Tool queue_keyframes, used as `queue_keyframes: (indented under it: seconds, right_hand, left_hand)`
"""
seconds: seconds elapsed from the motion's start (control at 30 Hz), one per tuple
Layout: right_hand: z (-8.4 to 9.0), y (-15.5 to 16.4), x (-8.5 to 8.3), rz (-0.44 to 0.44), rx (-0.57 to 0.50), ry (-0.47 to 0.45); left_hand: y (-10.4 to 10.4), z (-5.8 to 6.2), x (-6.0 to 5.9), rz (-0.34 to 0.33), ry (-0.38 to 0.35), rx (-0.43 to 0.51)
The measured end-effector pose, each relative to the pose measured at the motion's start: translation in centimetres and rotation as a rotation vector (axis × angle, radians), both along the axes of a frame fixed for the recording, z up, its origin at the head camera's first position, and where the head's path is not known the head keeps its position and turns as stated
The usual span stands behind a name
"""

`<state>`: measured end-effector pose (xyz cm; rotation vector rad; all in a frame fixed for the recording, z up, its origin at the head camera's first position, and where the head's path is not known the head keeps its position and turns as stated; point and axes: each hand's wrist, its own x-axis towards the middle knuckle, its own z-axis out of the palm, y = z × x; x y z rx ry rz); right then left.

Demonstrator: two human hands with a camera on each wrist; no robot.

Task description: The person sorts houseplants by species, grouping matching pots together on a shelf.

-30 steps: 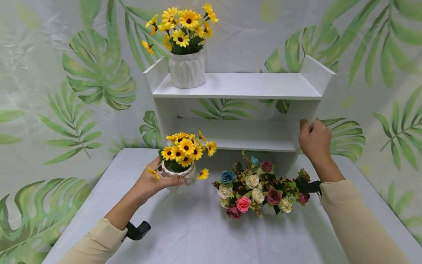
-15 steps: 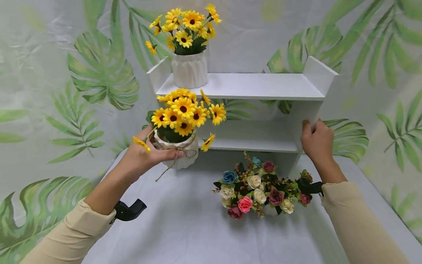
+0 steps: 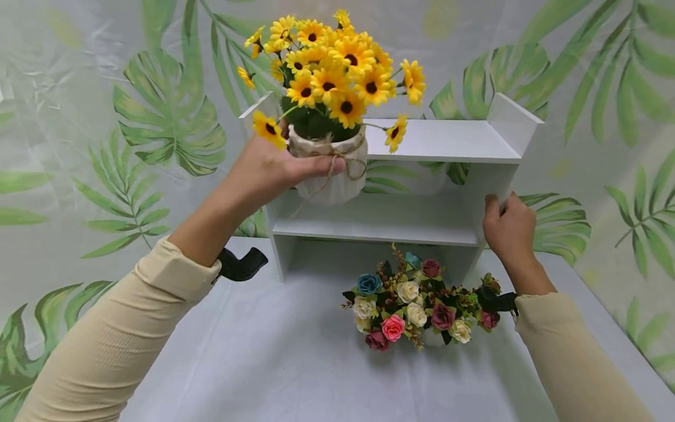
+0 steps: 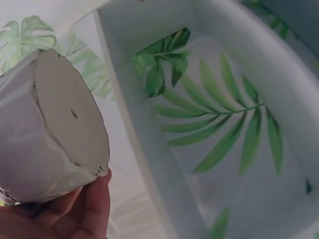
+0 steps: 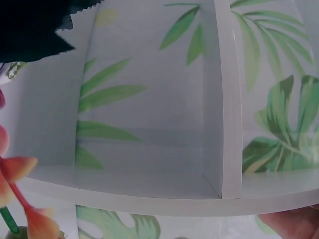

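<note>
Since the earlier frames the left hand (image 3: 269, 170) has raised the sunflower pot (image 3: 329, 170) from the table (image 3: 295, 363) to the level of the shelf unit's top board (image 3: 448, 140). The hand grasps the pot's ribbed white body, with the fingers wrapped round its near side just below the twine bow (the left wrist view shows only the pot's flat base (image 4: 70, 117) above the fingers (image 4: 84, 209)). The pot is upright and clear of every surface. Its blooms cover a second sunflower pot behind it, of which only a few flowers (image 3: 263, 38) show. The right hand (image 3: 507, 228) remains gripping the front edge of the unit's right side panel. Below and between the two grips, a mixed rose arrangement (image 3: 416, 308) lies on the table.
</note>
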<state>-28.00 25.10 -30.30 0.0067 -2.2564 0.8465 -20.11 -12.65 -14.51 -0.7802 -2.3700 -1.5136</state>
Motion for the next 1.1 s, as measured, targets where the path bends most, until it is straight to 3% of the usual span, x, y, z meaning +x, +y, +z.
queue_keyframes:
  seconds: [0.1, 0.17, 0.3, 0.47, 0.7, 0.77, 0.93, 1.1]
  right_hand:
    - [0.1, -0.1, -0.1, 0.005, -0.004, 0.002]
    - [0.3, 0.1, -0.1, 0.002, 0.004, 0.017]
    - [0.4, 0.5, 0.0, 0.003, 0.021, 0.068]
    - [0.4, 0.9, 0.2, -0.013, 0.018, 0.070]
    - [0.3, 1.1, 0.2, -0.035, 0.031, 0.038]
    - [0.3, 1.1, 0.2, -0.030, 0.030, 0.037]
    - [0.4, 1.3, 0.1, -0.038, 0.029, 0.071]
    - [0.3, 1.1, 0.0, -0.037, 0.049, 0.063]
  left_hand:
    - [1.0, 1.0, -0.7, 0.132, -0.011, -0.152]
    - [2.0, 1.5, -1.6, 0.133, 0.034, -0.182]
    - [4.0, 2.3, -3.3, 0.198, 0.020, -0.246]
    - [6.3, 2.6, -5.3, 0.194, -0.039, -0.219]
    - [8.3, 2.4, -7.8, 0.157, -0.092, -0.083]
    - [8.9, 2.3, -8.4, 0.177, -0.097, -0.068]
    - [10.9, 2.0, -9.2, 0.217, -0.113, -0.050]
    - [11.6, 1.4, -9.7, 0.202, -0.138, 0.025]
